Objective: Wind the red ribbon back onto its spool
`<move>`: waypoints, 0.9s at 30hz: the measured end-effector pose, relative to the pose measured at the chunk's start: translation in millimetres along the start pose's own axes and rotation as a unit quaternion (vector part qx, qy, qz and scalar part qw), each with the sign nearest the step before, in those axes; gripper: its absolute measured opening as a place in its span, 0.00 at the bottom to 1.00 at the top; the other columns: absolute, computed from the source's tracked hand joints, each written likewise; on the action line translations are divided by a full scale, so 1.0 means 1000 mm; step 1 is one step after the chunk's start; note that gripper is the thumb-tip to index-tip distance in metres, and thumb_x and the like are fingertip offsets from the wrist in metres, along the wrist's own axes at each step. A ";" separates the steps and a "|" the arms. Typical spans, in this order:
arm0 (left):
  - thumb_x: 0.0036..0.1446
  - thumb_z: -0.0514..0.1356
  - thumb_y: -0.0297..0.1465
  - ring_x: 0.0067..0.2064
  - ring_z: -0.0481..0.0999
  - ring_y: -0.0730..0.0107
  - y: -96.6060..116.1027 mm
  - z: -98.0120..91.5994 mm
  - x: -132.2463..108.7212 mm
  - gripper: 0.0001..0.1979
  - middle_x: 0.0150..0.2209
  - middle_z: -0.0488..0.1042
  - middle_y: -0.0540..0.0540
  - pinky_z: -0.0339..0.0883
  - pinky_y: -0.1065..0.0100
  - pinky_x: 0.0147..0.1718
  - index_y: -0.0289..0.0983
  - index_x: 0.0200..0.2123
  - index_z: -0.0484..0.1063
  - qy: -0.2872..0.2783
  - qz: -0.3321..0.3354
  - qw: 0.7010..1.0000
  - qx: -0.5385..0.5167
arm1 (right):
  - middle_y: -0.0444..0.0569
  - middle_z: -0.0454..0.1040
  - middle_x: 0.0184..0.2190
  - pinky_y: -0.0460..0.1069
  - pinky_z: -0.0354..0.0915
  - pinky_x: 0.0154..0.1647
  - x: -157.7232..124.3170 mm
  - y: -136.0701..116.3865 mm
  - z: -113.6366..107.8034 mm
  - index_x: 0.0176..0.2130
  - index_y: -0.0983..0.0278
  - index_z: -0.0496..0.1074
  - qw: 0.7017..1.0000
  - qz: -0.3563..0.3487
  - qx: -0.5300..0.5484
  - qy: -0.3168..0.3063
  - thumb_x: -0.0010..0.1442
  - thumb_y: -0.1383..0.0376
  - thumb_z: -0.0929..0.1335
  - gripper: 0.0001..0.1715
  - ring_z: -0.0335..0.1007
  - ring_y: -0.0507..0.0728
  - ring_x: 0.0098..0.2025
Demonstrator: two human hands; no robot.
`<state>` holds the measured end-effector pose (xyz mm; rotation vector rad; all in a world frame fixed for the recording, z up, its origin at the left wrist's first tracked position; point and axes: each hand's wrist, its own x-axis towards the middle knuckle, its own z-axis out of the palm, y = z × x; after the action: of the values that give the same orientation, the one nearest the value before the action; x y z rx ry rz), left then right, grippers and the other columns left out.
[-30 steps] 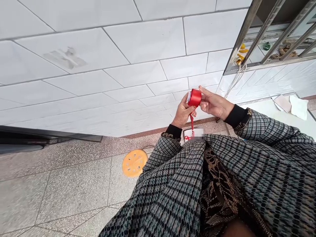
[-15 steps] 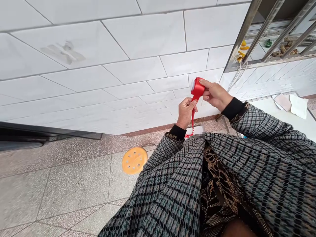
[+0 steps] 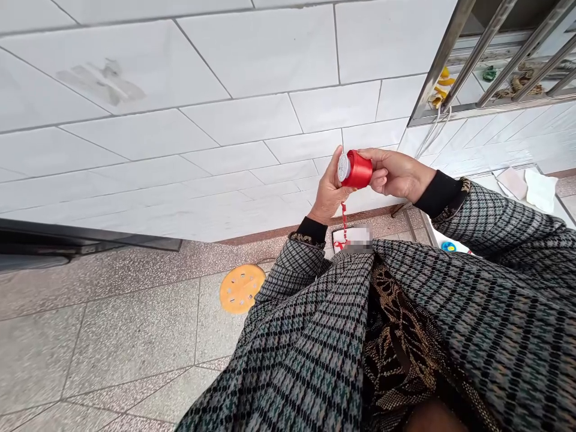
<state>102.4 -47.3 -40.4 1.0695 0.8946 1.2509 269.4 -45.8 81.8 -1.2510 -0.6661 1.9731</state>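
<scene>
Standing close to a white tiled wall (image 3: 252, 54), the person in a checked coat (image 3: 306, 348) has both hands at a spool of red satin ribbon (image 3: 360, 171). Up and to the right of the spool runs a metal-barred window (image 3: 490, 54); down and to its left sits an orange perforated disc (image 3: 242, 288), probably a stool top. Below the spool is a black-edged white surface (image 3: 360, 234), partly pixelated.

Half a second ago, the left hand (image 3: 329, 195) was pinching the ribbon below the spool; now it has come up to the spool's left end, and the spool has turned to show more of that end. For the handling of the ribbon, this seems to mean the spool is steadied from both sides — not by one hand alone.

Fingers and thumb of the left hand part around the spool's white end (image 3: 344, 168), touching it; whether they also grip the ribbon cannot be told. The right hand (image 3: 398, 174) is curled closed on the spool's opposite end — thumb on top. Smallest of all, a thin ribbon tail (image 3: 344, 222) hangs below the spool.
</scene>
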 end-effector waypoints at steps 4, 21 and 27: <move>0.47 0.77 0.27 0.37 0.78 0.72 0.013 -0.006 0.001 0.38 0.44 0.80 0.50 0.74 0.73 0.32 0.47 0.63 0.75 -0.029 0.020 0.999 0.038 | 0.40 0.63 0.23 0.38 0.44 0.12 -0.003 0.003 -0.002 0.35 0.66 0.70 0.999 0.033 0.015 -0.019 0.67 0.70 0.73 0.10 0.38 0.42 0.17; 0.52 0.79 0.40 0.26 0.69 0.78 -0.007 0.011 -0.004 0.32 0.33 0.73 0.51 0.61 0.74 0.23 0.46 0.59 0.74 0.070 0.001 0.997 -0.021 | 0.39 0.64 0.24 0.41 0.58 0.20 -0.005 0.034 0.001 0.33 0.62 0.72 0.989 -0.131 -0.061 -0.023 0.65 0.58 0.79 0.18 0.49 0.46 0.21; 0.54 0.77 0.43 0.20 0.52 0.85 -0.009 0.026 -0.009 0.24 0.34 0.75 0.52 0.48 0.73 0.18 0.42 0.49 0.76 0.096 -0.019 0.994 -0.037 | 0.35 0.49 0.19 0.42 0.49 0.18 0.015 0.023 0.001 0.27 0.61 0.61 0.981 -0.183 -0.022 0.064 0.67 0.59 0.78 0.27 0.42 0.46 0.20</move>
<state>128.4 -59.3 -42.1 0.8795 1.0015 1.3618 257.3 -48.8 57.4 -1.1745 -0.8153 1.5703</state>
